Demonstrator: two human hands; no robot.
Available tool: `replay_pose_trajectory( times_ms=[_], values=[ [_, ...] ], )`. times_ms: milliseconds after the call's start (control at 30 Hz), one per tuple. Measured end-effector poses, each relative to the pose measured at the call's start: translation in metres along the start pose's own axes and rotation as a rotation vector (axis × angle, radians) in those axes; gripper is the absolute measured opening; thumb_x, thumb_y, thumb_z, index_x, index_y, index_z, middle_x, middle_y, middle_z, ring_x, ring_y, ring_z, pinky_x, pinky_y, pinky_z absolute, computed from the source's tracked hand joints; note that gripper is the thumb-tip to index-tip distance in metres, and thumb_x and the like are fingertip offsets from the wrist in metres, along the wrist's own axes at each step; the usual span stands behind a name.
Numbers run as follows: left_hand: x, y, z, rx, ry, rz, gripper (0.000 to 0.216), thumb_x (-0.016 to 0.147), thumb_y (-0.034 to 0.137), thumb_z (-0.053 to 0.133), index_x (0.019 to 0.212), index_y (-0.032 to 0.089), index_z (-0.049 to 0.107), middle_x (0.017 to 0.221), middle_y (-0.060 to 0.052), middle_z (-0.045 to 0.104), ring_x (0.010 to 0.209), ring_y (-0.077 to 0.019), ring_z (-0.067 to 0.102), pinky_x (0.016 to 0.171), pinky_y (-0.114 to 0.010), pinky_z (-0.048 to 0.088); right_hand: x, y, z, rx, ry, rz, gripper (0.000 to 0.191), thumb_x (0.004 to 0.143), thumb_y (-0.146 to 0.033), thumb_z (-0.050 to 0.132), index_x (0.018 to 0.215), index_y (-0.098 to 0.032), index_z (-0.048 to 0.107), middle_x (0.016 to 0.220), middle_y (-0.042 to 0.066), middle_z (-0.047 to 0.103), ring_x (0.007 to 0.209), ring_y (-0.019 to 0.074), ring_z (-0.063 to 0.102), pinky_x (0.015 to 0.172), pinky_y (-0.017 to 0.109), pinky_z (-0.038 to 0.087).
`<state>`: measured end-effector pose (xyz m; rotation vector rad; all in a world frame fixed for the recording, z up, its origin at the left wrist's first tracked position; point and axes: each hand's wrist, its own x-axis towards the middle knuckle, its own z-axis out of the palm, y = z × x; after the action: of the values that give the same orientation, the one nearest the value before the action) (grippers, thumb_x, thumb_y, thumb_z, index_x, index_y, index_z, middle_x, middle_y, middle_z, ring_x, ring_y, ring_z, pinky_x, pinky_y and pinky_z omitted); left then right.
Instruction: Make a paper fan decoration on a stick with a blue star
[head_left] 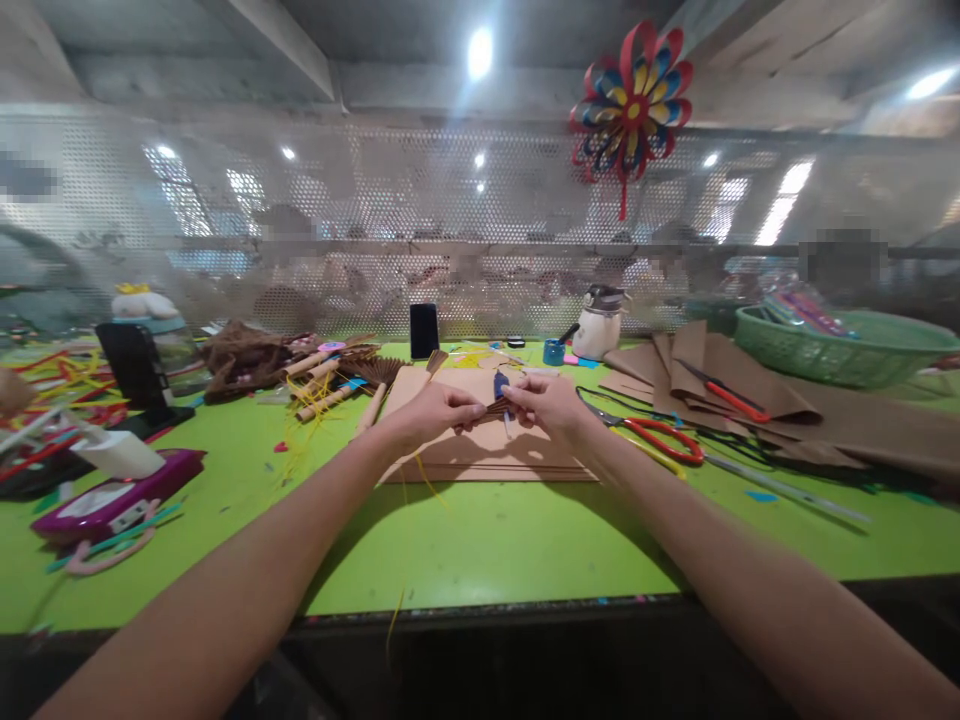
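Observation:
Both my hands meet over a stack of brown paper sheets (480,455) on the green table (480,545). My left hand (435,412) pinches a small folded brown paper piece (495,408) from the left. My right hand (547,402) grips the same piece from the right, and a small blue object (500,383) shows between its fingers. A thin yellow strip (427,478) hangs down below my left hand.
Red-handled scissors (660,440) lie right of the stack, near more brown paper (720,385) and a green basket (847,350). Brown paper fans and rolls (337,380) lie at back left. A phone (424,330) stands at the back, a purple case (112,500) at left.

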<state>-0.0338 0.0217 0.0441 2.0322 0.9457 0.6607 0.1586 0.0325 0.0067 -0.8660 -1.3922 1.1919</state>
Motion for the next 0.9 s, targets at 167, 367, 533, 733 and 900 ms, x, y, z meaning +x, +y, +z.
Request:
replay_pose_trajectory(
  times_ms=[167, 367, 533, 733, 900],
  values=[
    [0.006, -0.007, -0.017, -0.082, 0.42, -0.019, 0.024, 0.07, 0.036, 0.058, 0.068, 0.014, 0.066, 0.057, -0.005, 0.061, 0.052, -0.0127, 0.052, 0.049, -0.023, 0.038, 0.0, 0.005, -0.002, -0.044, -0.017, 0.043, 0.035, 0.058, -0.044, 0.071, 0.06, -0.013, 0.055, 0.045, -0.002, 0.054, 0.036, 0.0064, 0.044, 0.036, 0.019, 0.032],
    [-0.003, -0.01, -0.089, -0.256, 1.06, 0.096, 0.018, 0.078, 0.029, 0.048, 0.078, 0.016, 0.06, 0.064, -0.001, 0.057, 0.056, -0.0088, 0.05, 0.052, -0.021, 0.038, 0.014, -0.017, 0.044, -0.236, -0.105, 0.083, 0.029, 0.063, -0.035, 0.068, 0.054, -0.013, 0.053, 0.043, -0.002, 0.051, 0.036, 0.0057, 0.043, 0.036, 0.018, 0.034],
    [-0.01, -0.027, -0.11, -0.339, 1.209, 0.054, 0.011, 0.075, 0.026, 0.054, 0.074, 0.017, 0.059, 0.062, -0.002, 0.058, 0.053, -0.0092, 0.049, 0.051, -0.022, 0.04, 0.065, -0.017, 0.111, -0.672, -0.097, 0.025, 0.024, 0.073, -0.032, 0.059, 0.06, -0.012, 0.06, 0.049, 0.002, 0.057, 0.037, 0.0056, 0.045, 0.04, 0.018, 0.039],
    [-0.003, -0.048, -0.103, -0.335, 1.216, 0.014, 0.013, 0.072, 0.02, 0.049, 0.076, 0.013, 0.059, 0.057, 0.001, 0.056, 0.049, -0.007, 0.051, 0.045, -0.018, 0.037, 0.112, 0.012, 0.154, -0.9, -0.017, 0.066, 0.023, 0.07, -0.028, 0.06, 0.066, -0.007, 0.064, 0.058, 0.012, 0.063, 0.046, 0.0128, 0.056, 0.043, 0.021, 0.041],
    [-0.001, -0.05, -0.104, -0.414, 1.226, 0.009, 0.012, 0.066, 0.016, 0.05, 0.073, 0.012, 0.06, 0.056, 0.001, 0.055, 0.047, -0.0066, 0.05, 0.043, -0.016, 0.037, 0.11, 0.016, 0.166, -1.123, -0.04, -0.043, 0.021, 0.072, -0.03, 0.057, 0.078, -0.012, 0.066, 0.08, 0.014, 0.067, 0.075, 0.0206, 0.063, 0.06, 0.025, 0.045]
  ],
)
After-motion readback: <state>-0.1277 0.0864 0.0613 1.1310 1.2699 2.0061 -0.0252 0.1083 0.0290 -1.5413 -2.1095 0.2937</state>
